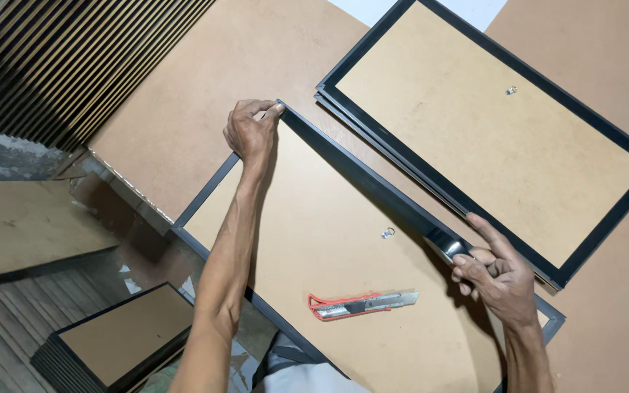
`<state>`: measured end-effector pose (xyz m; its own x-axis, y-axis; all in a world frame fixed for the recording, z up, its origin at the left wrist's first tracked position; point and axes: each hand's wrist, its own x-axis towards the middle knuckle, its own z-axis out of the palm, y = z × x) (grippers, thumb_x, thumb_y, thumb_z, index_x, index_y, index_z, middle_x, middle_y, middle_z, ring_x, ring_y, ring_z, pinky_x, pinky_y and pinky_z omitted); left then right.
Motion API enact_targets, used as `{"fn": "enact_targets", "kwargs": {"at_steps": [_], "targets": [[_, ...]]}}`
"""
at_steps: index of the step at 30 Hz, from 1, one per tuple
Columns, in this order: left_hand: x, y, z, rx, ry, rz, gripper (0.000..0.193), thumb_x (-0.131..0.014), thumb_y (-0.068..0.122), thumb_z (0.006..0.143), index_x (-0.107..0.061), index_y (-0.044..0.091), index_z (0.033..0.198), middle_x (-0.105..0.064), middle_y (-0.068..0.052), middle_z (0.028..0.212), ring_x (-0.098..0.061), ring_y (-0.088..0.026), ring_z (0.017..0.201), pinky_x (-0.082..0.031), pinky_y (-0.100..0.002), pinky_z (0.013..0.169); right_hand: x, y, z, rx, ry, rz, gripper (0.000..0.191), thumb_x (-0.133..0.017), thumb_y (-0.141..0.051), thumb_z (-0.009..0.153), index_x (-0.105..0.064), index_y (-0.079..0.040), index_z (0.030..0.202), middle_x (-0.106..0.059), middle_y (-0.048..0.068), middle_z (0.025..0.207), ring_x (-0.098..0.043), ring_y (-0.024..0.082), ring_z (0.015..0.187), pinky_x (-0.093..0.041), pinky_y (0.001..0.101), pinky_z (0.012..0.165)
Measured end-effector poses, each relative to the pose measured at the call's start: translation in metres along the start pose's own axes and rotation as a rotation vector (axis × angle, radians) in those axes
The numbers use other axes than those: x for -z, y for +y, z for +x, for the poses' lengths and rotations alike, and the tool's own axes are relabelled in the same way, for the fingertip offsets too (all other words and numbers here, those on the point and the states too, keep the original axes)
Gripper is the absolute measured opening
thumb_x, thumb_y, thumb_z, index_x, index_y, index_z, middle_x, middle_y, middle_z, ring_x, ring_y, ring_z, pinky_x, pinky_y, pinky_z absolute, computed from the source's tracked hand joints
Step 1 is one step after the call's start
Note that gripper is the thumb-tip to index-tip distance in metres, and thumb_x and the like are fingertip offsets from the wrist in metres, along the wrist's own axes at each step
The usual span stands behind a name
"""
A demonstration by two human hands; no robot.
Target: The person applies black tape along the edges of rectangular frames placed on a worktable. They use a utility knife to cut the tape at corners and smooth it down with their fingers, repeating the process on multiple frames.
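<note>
Nearest, a frame [343,291] lies back-up on the board table [183,109], long axis running from upper left to lower right. Left hand [251,132] pinches its far corner, fingers closed on the edge. Right hand [495,276] grips black tape [402,207] stretched along the frame's upper rail; the roll itself is hidden in the fist. A red cutter [362,304] lies on the backing, blade end pointing right. Frame's near corner is cut off below. Beyond, stacked frames [489,131] lie parallel.
</note>
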<state>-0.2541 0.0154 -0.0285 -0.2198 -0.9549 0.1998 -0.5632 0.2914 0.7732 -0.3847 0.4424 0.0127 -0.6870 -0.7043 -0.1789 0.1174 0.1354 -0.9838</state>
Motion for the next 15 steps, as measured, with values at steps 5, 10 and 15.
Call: {"fn": "enact_targets", "kwargs": {"at_steps": [5,10,15], "targets": [[0.007,0.013,0.005,0.038,-0.003,-0.011,0.011,-0.088,0.024,0.074,-0.082,0.017,0.08,-0.076,0.002,0.102,-0.068,-0.02,0.098,-0.05,-0.039,0.087,0.002,-0.004,0.006,-0.046,0.037,-0.029,0.07,-0.068,-0.003,0.088,-0.042,0.009,0.152,-0.067,0.012,0.067,-0.061,0.011,0.052,-0.048,0.0226,0.041],[0.006,0.014,0.003,0.065,-0.01,0.03,0.012,-0.087,0.026,0.076,-0.083,0.018,0.082,-0.076,0.003,0.105,-0.069,-0.019,0.1,-0.051,-0.039,0.088,-0.003,-0.008,0.01,-0.046,0.031,-0.041,0.07,-0.068,-0.002,0.089,-0.041,0.009,0.152,-0.067,0.012,0.068,-0.06,0.01,0.054,-0.048,0.0218,0.043],[-0.004,-0.012,0.006,0.051,0.01,0.163,0.065,-0.092,0.029,0.074,-0.064,0.019,0.132,-0.069,-0.003,0.121,-0.057,-0.027,0.118,-0.04,-0.05,0.099,0.014,-0.019,0.002,-0.005,0.031,-0.014,0.065,-0.069,0.001,0.089,-0.047,0.008,0.15,-0.066,0.007,0.071,-0.06,0.008,0.057,-0.049,0.0205,0.046]]}}
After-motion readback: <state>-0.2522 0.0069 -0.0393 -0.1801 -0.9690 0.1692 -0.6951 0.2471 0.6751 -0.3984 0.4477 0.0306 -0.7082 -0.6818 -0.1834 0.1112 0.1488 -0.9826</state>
